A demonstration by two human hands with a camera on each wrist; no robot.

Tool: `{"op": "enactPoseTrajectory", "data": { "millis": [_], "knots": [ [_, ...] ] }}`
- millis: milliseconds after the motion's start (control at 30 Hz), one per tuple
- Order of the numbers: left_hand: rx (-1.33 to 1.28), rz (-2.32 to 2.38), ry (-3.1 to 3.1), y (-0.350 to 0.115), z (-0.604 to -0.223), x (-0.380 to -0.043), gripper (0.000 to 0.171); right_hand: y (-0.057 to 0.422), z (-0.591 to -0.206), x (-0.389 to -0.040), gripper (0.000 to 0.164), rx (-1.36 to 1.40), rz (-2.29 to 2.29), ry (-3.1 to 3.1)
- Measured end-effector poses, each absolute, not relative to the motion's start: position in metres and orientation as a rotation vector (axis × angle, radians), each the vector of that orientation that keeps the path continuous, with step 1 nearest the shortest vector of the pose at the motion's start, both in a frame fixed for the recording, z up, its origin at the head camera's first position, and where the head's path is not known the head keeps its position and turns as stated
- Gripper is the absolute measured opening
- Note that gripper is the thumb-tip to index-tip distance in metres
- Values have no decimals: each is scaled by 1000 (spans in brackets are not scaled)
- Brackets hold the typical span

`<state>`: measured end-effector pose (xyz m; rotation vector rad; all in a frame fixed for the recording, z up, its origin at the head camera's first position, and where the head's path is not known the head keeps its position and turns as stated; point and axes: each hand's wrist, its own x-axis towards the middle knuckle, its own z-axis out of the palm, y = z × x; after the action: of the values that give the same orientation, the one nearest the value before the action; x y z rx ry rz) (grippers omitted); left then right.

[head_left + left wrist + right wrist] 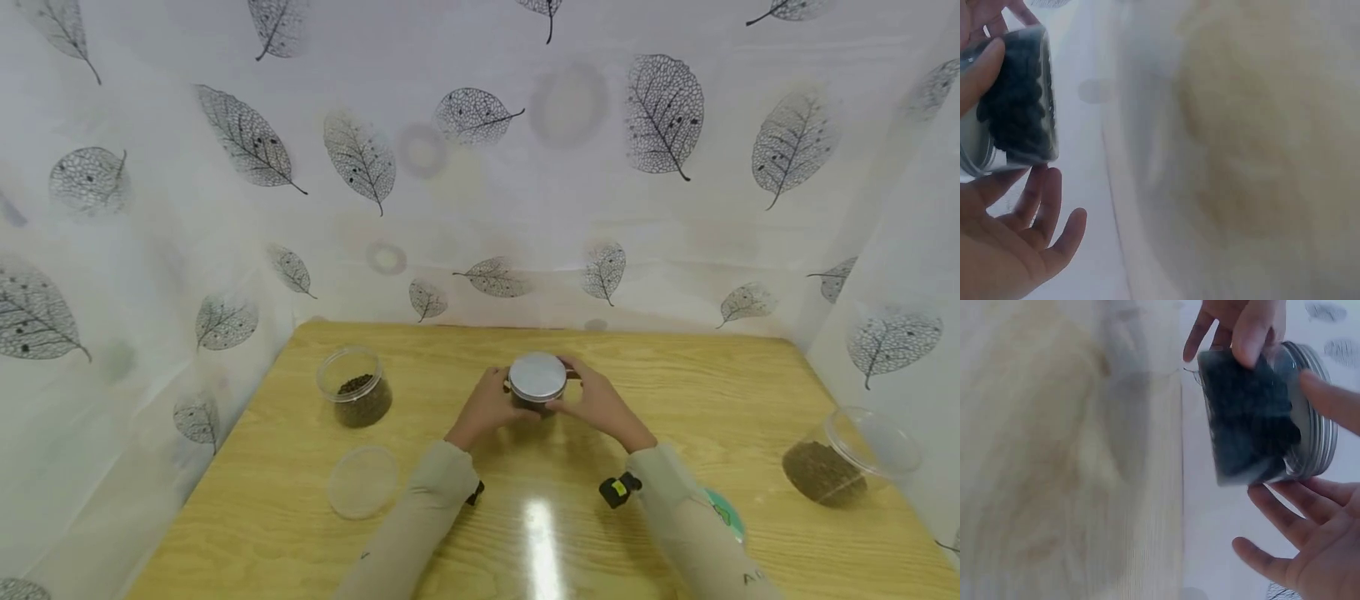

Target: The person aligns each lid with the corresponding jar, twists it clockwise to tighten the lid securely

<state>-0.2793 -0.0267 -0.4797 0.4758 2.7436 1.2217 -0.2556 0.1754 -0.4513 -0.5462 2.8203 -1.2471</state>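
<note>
Silver-lidded jar (537, 385) w/ dark contents is up off the table, btwn both hands, abt mid-width & nearer the far edge. We see a wood-grain tabletop (247, 508) w/ a bright glare streak on the near side, & pale sheeting (495, 200) printed w/ skeleton leaves behind it & along both sides.

Far edge runs beyond the jar w/ a strip of wood btwn; side edges are well apart from the hands. On the L, we've an open jar of dark granules (363, 402) nr the edge, w/ a clear lid (363, 483) on its near side, beside the L sleeve (420, 525). On the R, an open jar of brown granules (825, 472) by the edge; a green lid (729, 515) is partly hidden by the R sleeve (697, 525).

Silver lid faces up, base down, axis approx vertical; height & width look abt equal, so we can't pick a long axis. L hand (492, 407) & R hand (597, 402) pinch opp. sides btwn thumb & fingers, some fingers spread off it.
</note>
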Motion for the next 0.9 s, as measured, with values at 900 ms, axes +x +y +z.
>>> {"op": "enactPoseTrajectory", "data": {
  "millis": [900],
  "knots": [
    [452,1428,2804,21,-511,-346,69,190,-487,-323,69,-289,-1663,2560]
  ]
}}
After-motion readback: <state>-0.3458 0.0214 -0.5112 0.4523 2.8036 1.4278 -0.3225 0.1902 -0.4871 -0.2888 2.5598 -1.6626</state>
